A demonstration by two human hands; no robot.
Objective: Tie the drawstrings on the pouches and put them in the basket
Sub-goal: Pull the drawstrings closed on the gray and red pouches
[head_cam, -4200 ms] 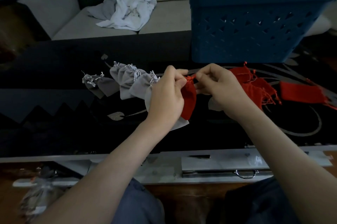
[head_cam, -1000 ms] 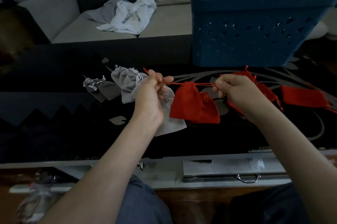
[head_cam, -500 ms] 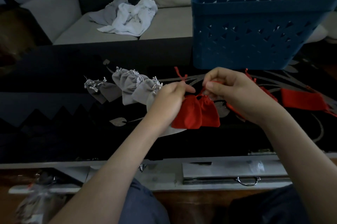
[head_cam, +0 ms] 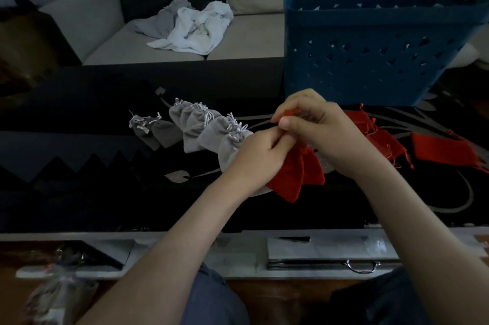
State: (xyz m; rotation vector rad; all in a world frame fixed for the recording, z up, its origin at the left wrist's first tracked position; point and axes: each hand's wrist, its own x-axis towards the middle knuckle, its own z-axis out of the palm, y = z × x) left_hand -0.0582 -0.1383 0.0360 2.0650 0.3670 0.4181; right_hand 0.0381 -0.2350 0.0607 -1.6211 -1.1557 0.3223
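A red drawstring pouch point(head_cam: 296, 174) hangs between my two hands above the dark table point(head_cam: 79, 166). My left hand point(head_cam: 260, 156) pinches its red strings at the neck. My right hand point(head_cam: 317, 123) pinches the string ends just above, fingers curled. Several grey pouches point(head_cam: 195, 126) with gathered tops lie in a row to the left. More red pouches point(head_cam: 381, 137) lie to the right behind my right wrist, one flat red pouch point(head_cam: 439, 150) further right. The blue plastic basket point(head_cam: 370, 55) stands at the back right; its inside is hidden.
A sofa with a crumpled white and grey cloth point(head_cam: 193, 25) lies behind the table. A drawer handle point(head_cam: 361, 266) shows on the table's near edge. A clear plastic bag point(head_cam: 58, 295) sits at bottom left.
The hands pulled the strings apart a second ago, then came together over the pouch neck. Now both work close at the strings, right hand above left.
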